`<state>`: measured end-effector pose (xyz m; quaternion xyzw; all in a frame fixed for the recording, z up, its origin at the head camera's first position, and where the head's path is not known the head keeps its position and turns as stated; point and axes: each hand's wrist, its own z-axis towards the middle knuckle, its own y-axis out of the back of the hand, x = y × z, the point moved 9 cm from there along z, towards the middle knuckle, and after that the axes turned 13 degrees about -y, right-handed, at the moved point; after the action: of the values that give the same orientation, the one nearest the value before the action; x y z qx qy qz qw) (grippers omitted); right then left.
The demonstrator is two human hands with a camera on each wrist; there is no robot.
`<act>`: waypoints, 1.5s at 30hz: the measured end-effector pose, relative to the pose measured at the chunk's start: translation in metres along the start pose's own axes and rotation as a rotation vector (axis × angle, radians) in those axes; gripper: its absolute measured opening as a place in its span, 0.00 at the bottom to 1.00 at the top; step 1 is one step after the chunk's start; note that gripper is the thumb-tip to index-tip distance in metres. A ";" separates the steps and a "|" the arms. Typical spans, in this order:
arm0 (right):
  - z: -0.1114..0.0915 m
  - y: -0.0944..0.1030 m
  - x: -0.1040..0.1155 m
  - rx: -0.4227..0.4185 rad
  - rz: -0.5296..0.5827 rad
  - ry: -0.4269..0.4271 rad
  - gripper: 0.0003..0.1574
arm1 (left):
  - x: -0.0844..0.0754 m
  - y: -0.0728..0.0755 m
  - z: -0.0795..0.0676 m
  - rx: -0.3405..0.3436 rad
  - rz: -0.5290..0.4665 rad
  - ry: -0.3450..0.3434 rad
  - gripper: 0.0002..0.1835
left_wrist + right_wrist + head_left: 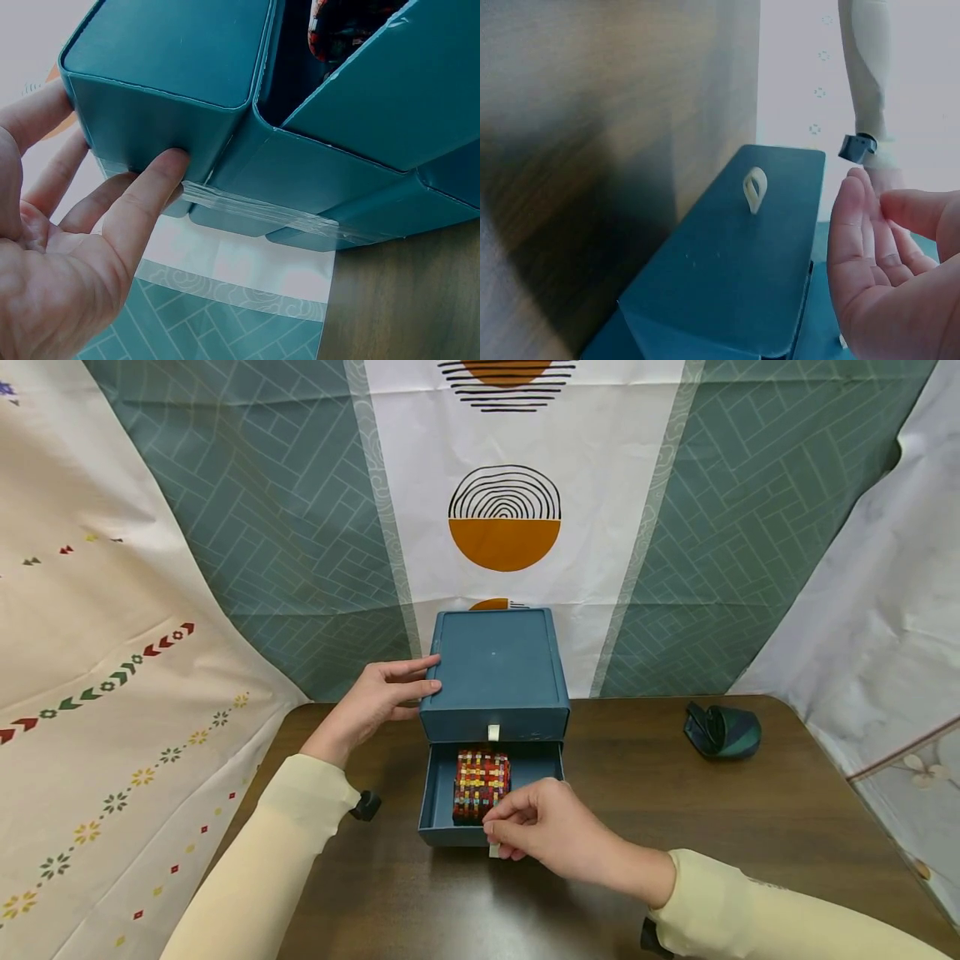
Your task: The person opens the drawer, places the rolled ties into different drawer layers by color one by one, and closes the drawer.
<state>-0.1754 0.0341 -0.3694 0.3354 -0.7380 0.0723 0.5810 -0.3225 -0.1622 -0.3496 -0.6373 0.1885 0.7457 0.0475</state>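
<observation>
A blue two-drawer storage box (495, 660) stands on the table, its lower drawer (438, 806) pulled out. Inside that drawer lies a colourful woven item (482, 781), perhaps a pouch. My left hand (367, 702) rests with spread fingers against the box's left side; the left wrist view shows those fingers (154, 187) touching the cabinet wall. At the drawer front, my right hand (551, 827) hovers by the lower pale pull loop (494, 848). The right wrist view shows this loop (755, 189) standing free, apart from the loosely bent fingers (851, 225).
A rolled dark green and blue striped cloth strip (723, 731), resembling a necktie, lies on the right of the brown wooden table (637, 793). Patterned cloths (300, 510) hang behind and beside it. Clear tape (262, 210) runs along the box's side.
</observation>
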 end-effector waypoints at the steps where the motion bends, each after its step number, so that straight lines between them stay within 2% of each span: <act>1: -0.001 -0.002 -0.001 0.002 -0.006 0.000 0.08 | 0.001 0.000 0.000 0.000 0.000 0.002 0.30; 6: -0.002 -0.005 -0.007 -0.014 -0.048 -0.014 0.06 | -0.001 -0.001 0.000 0.009 -0.005 0.012 0.29; 14: -0.004 -0.011 -0.019 -0.020 -0.093 -0.015 0.06 | -0.021 -0.007 -0.008 0.019 -0.003 0.025 0.29; 17: -0.004 -0.014 -0.025 -0.012 -0.099 -0.030 0.07 | -0.024 -0.008 -0.008 0.023 0.000 0.026 0.29; 20: -0.002 -0.015 -0.030 -0.015 -0.097 -0.046 0.09 | -0.021 -0.006 -0.007 0.019 -0.006 0.025 0.29; 25: 0.000 -0.015 -0.036 -0.028 -0.107 -0.068 0.10 | -0.008 -0.002 -0.002 0.005 -0.008 0.021 0.28; 29: 0.000 -0.016 -0.037 -0.042 -0.136 -0.058 0.11 | -0.001 0.000 0.000 -0.002 0.000 0.012 0.29; 37: 0.000 -0.015 -0.037 -0.095 -0.246 -0.024 0.14 | 0.000 0.000 0.000 0.001 -0.004 0.006 0.29; 45: -0.002 -0.020 -0.045 -0.094 -0.227 -0.021 0.14 | -0.001 -0.001 0.000 0.001 -0.007 0.011 0.29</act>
<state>-0.1580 0.0381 -0.4152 0.3898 -0.7038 -0.0323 0.5930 -0.3221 -0.1616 -0.3489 -0.6421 0.1868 0.7418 0.0494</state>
